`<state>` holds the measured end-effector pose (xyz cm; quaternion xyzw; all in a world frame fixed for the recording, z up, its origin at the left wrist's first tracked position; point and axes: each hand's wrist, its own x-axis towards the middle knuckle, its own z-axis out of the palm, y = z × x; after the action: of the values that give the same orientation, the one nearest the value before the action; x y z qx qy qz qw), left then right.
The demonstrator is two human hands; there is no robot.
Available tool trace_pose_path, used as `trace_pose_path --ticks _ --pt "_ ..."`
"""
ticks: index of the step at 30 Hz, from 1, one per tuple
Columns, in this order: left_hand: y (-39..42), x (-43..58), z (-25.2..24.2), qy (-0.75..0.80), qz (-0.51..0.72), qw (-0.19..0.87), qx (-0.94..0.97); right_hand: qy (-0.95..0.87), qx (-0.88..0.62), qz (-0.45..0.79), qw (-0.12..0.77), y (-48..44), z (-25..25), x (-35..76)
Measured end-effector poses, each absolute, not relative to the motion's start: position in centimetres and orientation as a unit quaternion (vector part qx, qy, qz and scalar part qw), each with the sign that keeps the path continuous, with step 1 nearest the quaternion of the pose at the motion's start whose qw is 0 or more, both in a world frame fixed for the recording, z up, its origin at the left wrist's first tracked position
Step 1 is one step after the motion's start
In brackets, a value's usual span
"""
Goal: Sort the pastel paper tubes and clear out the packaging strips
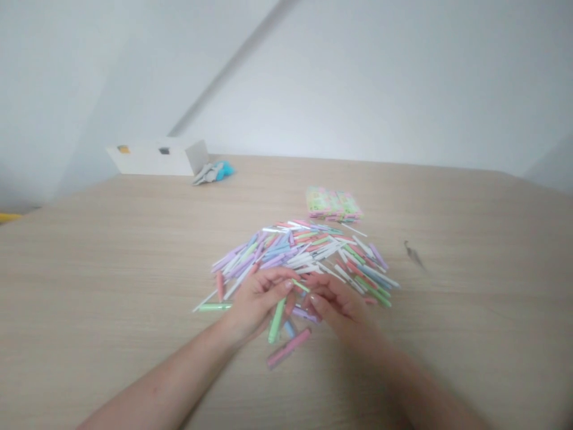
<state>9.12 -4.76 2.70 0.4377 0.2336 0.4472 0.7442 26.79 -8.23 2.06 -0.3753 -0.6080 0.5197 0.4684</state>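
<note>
My left hand is closed, its thumb and finger pinching one end of a thin light-green stick. The other end of the stick meets the curled fingertips of my right hand, which is closed too; blur hides how firmly it grips. A thicker green pen-like tube shows just under my left palm; I cannot tell whether it is held or lying there. Close below lie a pink pen-like tube and a partly covered blue one. Beyond both hands spreads a loose heap of pastel tubes and white sticks.
Behind the heap sits a stack of green and pink printed packets. A white box stands at the back left, with a grey and blue crumpled item beside it. To the right lies a small dark object on the wooden table.
</note>
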Motion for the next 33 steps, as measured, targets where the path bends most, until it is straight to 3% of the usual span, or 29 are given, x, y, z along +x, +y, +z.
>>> trace_pose_path --ticks 7,17,25,33 --pt "-4.75 8.89 2.27 0.262 0.442 0.73 0.45 -0.607 -0.404 0.498 0.469 -8.59 1.9 26.73" --pt "-4.69 8.66 2.54 0.295 0.413 0.665 0.548 -0.66 -0.465 0.362 0.466 -8.47 2.31 26.61" --pt "-4.82 9.25 2.07 0.306 0.424 0.701 0.485 -0.606 -0.477 0.445 0.455 -8.63 1.67 26.23" --pt "-4.78 9.27 1.79 0.31 0.429 0.712 0.463 -0.649 -0.449 0.432 0.436 -8.51 1.88 26.11"
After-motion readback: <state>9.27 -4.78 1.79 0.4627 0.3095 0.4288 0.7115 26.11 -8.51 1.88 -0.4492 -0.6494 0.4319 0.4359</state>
